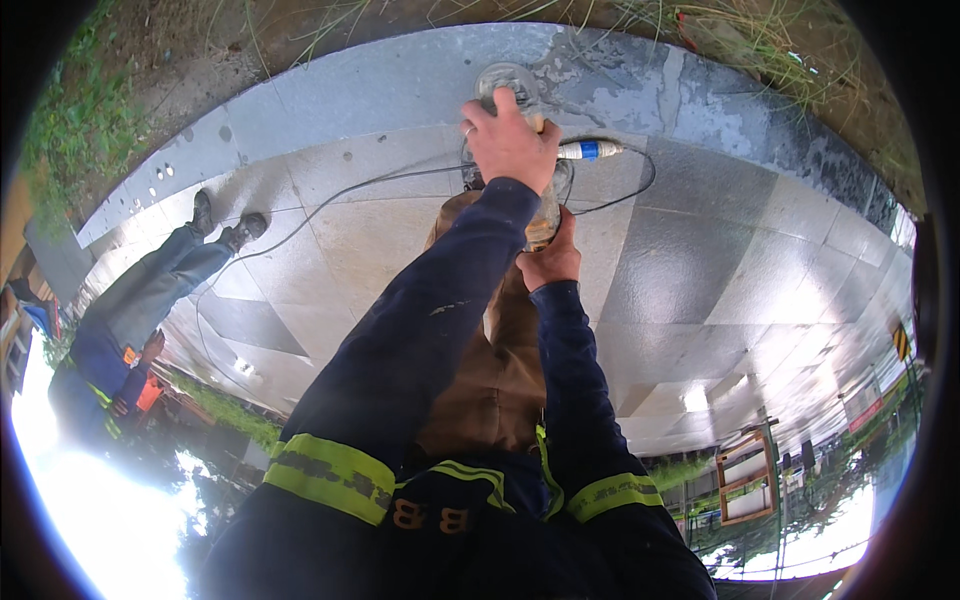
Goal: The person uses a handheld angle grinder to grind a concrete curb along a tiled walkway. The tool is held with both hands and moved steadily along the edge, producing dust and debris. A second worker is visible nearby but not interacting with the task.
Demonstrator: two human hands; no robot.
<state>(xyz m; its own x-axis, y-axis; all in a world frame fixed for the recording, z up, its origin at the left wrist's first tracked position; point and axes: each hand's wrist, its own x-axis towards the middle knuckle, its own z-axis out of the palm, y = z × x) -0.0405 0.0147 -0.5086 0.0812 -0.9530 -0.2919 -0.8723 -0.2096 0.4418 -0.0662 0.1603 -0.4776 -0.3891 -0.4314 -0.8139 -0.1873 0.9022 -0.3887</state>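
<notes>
A dusty angle grinder [543, 222] is in both my hands, its round head [508, 75] over the grey stone kerb [420, 95]. My left hand [510, 142] is closed over the front of its body, just behind the head, and covers much of it. Closer to me, my right hand [553, 257] is wrapped round the rear end. A plug joint [590, 150] bound in white and blue lies right of the tool. From there a black cable [652, 180] loops round, and another stretch runs off to the left. Whether the disc touches the stone cannot be seen.
At the left stands another person [150, 300] in dark work clothes and boots, close to the cable [330, 200]. Grass [780, 60] and soil border the kerb's far side. Shiny, wet-looking paving tiles [690, 250] spread to the right. A wooden-framed rack [745, 475] stands at lower right.
</notes>
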